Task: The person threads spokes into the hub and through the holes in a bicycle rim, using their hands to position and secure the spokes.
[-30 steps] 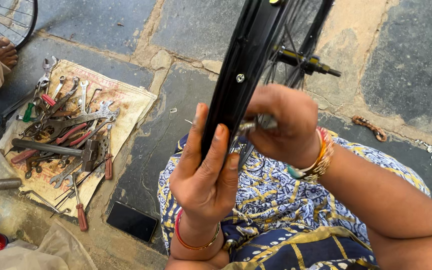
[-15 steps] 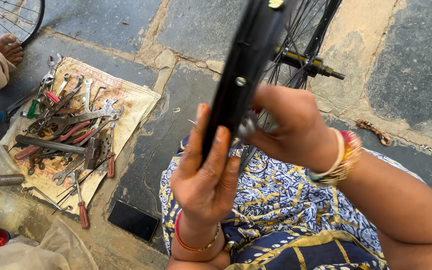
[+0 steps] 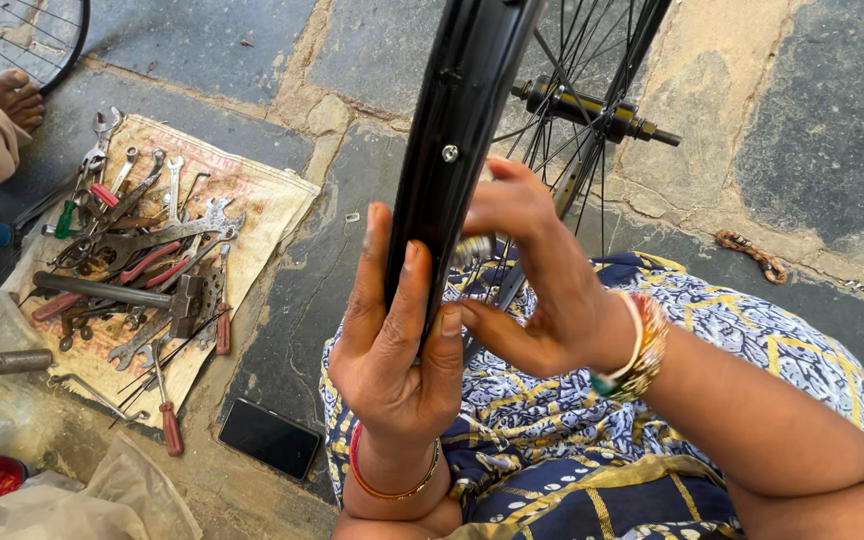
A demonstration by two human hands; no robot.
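Against the black bicycle wheel rim (image 3: 457, 130), standing upright over the person's lap, the left hand (image 3: 392, 350) lay flat, its fingers stretched up the rim's outer face and its thumb round the edge, so that the rim was clasped rather than pinched. Just to the right of that clasp, the right hand (image 3: 537, 280) curled its fingers and thumb together on a small silvery metal part (image 3: 472, 250) at the inner side of the rim, where the spokes (image 3: 582, 90) met it; what exactly that part was could not be told. Above and beyond the right hand, the hub with its axle (image 3: 592, 108) sat among the spokes. Below both hands spread a blue and yellow patterned cloth (image 3: 752, 330) over the lap. Well to the left of the left hand, a printed sack (image 3: 262, 200) lay on the stone paving, heaped with spanners, pliers, a hammer (image 3: 122, 292) and screwdrivers, and a dark phone (image 3: 270, 438) lay nearer, beside the lap. Another person's foot (image 3: 12, 90) showed at the far left corner.
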